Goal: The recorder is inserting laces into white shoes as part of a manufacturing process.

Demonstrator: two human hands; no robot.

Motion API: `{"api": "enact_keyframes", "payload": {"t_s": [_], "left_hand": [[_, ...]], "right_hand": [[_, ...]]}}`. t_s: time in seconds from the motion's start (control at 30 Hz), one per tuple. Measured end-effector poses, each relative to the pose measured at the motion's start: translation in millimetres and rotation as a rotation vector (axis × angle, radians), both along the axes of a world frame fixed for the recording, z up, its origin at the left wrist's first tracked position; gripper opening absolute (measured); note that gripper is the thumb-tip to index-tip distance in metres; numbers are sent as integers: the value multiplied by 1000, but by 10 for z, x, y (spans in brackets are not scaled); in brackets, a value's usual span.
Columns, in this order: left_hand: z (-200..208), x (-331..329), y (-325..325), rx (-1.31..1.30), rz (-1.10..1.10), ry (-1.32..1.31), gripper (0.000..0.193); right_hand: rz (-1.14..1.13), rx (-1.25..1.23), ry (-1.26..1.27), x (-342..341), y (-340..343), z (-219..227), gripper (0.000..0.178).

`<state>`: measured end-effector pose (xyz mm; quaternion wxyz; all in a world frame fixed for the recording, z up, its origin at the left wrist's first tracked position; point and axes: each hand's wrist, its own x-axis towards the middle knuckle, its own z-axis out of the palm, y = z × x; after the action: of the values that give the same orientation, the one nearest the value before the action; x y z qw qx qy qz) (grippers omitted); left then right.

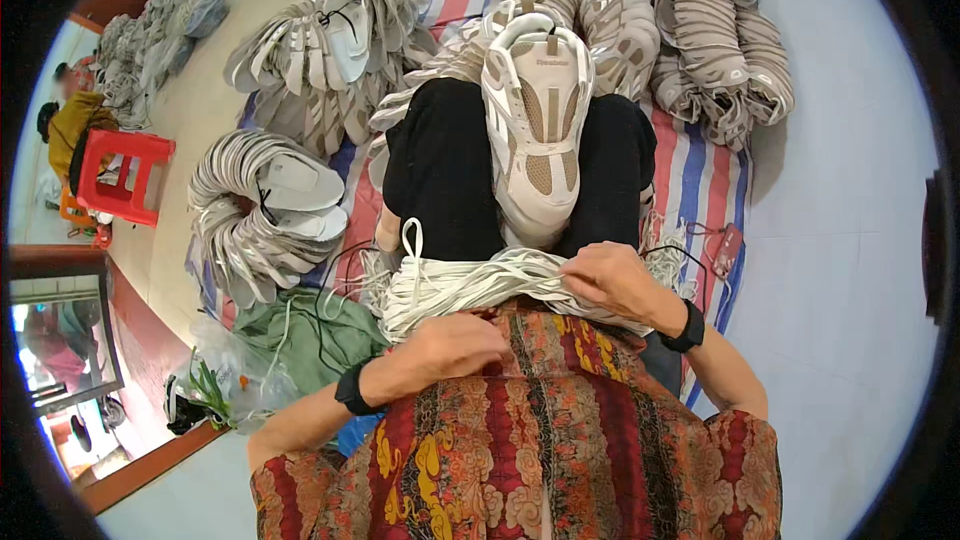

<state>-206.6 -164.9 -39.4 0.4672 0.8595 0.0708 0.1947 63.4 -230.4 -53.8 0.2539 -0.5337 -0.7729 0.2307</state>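
A bundle of white shoelaces (450, 290) lies across my lap, one loop standing up at its left end. My right hand (612, 282) is over the right part of the bundle, its fingers curled and pinching at the laces. Just below the bundle, against my patterned shirt, my left hand (455, 345) is closed with its fingers bent inward; what they hold, if anything, is hidden. Between my knees rests a beige and white sneaker upper (540, 155), toe toward me, with no lace seen through its front. Neither hand touches it.
Bundled shoe parts (265, 210) lie on the left, more (330, 50) behind them, and others (715, 50) at the far right. A striped sheet (700, 180) is underneath. Green cloth (310, 335) and clear plastic (235, 365) lie at my left. A red stool (125, 175) stands near another person.
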Motion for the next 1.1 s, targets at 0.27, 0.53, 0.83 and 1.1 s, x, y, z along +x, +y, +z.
{"api": "enact_keyframes", "payload": {"t_s": [0.27,0.53,0.83,1.1], "left_hand": [[65,-276,455,30,707,218,30],[62,-423,598,176,474,394,48],[379,1133,563,-841,-53,249,28],[286,740,711,-1073,13,580,22]], "right_hand": [[115,-166,2,2,-134,87,8],[-149,-464,347,136,-200,261,13],[-299,-467,609,375,120,679,14],[-964,-133,597,1960,-356,316,18]]}}
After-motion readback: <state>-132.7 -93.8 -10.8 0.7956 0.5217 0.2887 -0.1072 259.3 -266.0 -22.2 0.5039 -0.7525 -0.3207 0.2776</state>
